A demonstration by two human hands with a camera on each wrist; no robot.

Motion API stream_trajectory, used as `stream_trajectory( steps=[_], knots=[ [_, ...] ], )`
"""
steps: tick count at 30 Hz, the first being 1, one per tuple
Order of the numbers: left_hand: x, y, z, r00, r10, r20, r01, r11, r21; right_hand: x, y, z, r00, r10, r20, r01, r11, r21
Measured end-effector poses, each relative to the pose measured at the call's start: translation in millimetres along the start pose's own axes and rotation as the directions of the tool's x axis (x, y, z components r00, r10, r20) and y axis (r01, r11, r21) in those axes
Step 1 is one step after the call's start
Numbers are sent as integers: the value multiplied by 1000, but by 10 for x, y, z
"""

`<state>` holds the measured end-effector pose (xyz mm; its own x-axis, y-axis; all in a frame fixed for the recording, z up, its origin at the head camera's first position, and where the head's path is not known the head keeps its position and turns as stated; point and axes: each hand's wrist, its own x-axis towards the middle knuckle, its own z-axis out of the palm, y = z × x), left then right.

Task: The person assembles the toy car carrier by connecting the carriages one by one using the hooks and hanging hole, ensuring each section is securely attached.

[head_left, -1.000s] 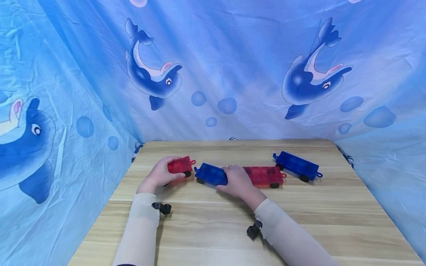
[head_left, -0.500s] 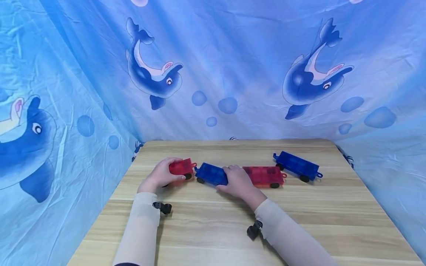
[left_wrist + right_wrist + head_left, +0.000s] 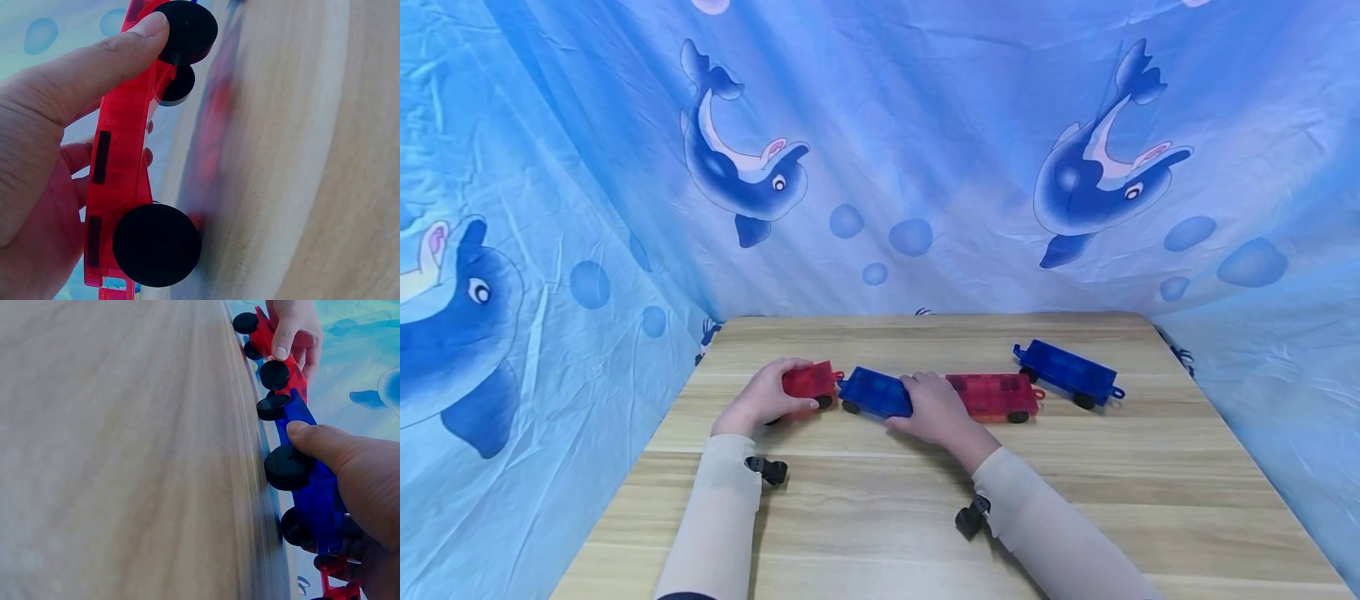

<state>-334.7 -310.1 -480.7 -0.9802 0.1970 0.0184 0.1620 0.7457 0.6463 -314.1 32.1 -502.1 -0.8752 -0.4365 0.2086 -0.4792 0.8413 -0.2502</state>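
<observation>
In the head view my left hand [image 3: 763, 395] grips a red toy train wagon [image 3: 808, 380] from its left end, the thumb on the near side. The left wrist view shows the thumb beside a black wheel [image 3: 185, 32], other fingers on the far side. My right hand [image 3: 936, 410] holds a blue wagon [image 3: 874, 392] around its right end. The red wagon's ring meets the blue wagon's hook; whether they are linked I cannot tell. Right of that hand, a second red wagon [image 3: 996, 395] stands on its wheels, its left end hidden.
Another blue wagon [image 3: 1067, 370] stands at an angle at the back right, its hook near the second red wagon's ring. Everything rests on a wood-grain table [image 3: 865, 508]. Behind it hangs a blue dolphin-print curtain [image 3: 880, 150]. Both sleeves carry a small black camera.
My left hand has lowered the red wagon slightly and moved it a little to the right, bringing its ring onto the blue wagon's hook. My right hand has stayed in place.
</observation>
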Motion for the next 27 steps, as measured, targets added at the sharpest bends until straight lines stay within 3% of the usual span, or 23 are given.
stream_trajectory(
  steps=[15,27],
  knots=[
    [5,13,-5,1000,13,-14,-13,999,35,-2,1,9,1000,7,5,-7,1000,2],
    [-6,66,-4,1000,-2,1,2,1000,10,2,2,8,1000,13,9,-13,1000,3]
  ],
)
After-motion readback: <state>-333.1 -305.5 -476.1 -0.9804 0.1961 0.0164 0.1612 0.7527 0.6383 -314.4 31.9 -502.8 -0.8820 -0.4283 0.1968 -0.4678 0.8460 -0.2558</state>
